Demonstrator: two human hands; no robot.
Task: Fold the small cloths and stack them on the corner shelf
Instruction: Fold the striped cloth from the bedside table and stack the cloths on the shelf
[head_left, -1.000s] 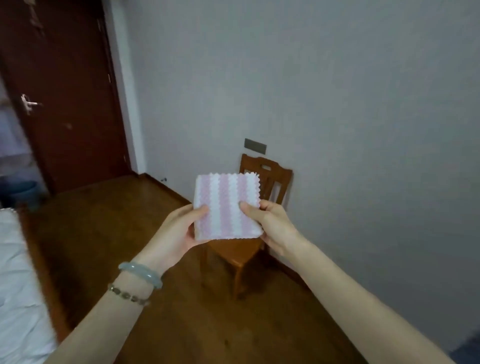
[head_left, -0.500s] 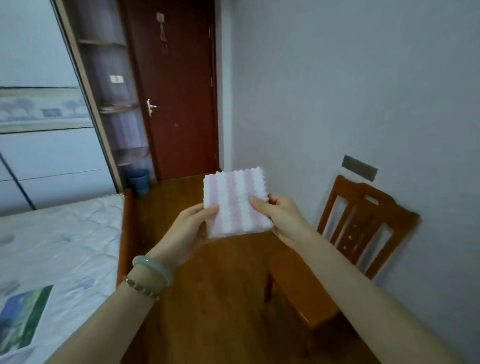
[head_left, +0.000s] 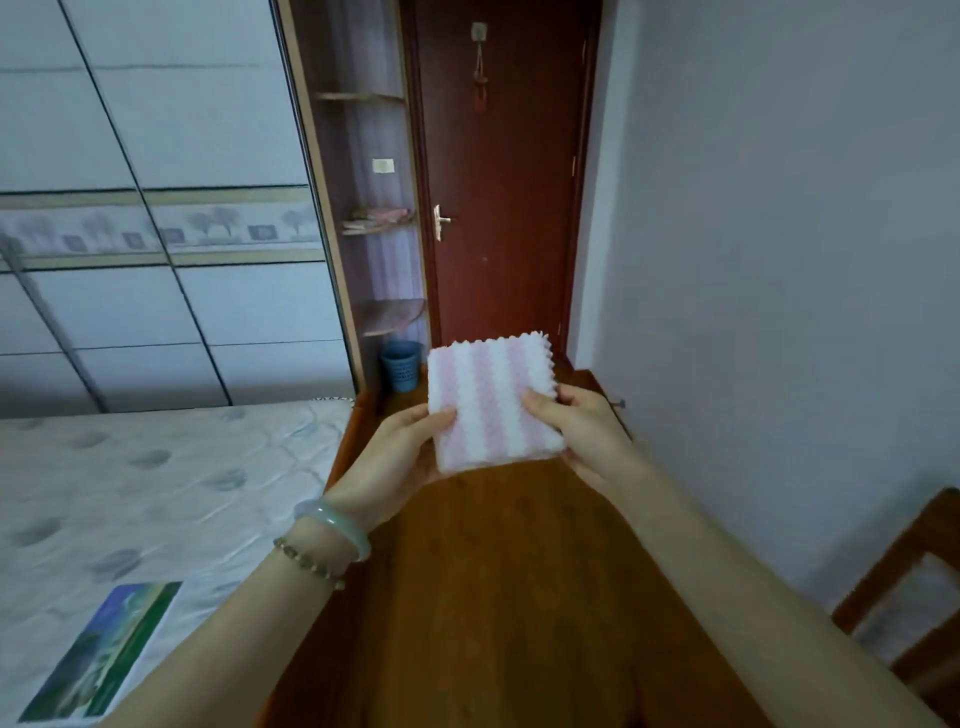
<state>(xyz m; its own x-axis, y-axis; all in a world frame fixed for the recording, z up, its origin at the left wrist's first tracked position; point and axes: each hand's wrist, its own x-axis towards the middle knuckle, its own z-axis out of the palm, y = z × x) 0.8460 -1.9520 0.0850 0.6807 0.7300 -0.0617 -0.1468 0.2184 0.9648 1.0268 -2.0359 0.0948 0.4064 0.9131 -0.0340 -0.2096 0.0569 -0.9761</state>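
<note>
A small folded cloth (head_left: 493, 402) with pink and white stripes is held flat in front of me, above the wooden floor. My left hand (head_left: 402, 452) grips its left edge with the thumb on top. My right hand (head_left: 582, 431) grips its right edge the same way. Straight ahead, left of the door, stands the corner shelf (head_left: 382, 228); its middle board carries a low pile of folded cloths (head_left: 376, 215).
A dark red door (head_left: 498, 171) is ahead, a blue bin (head_left: 401, 364) beside the shelf's foot. The bed (head_left: 156, 493) with a picture sheet (head_left: 101, 654) lies left, wardrobe panels (head_left: 156, 208) behind it. A wooden chair (head_left: 904, 587) stands at the lower right against the wall.
The view has swung left from the chair and wall toward the door and corner shelf. Both hands keep the same hold on the striped cloth.
</note>
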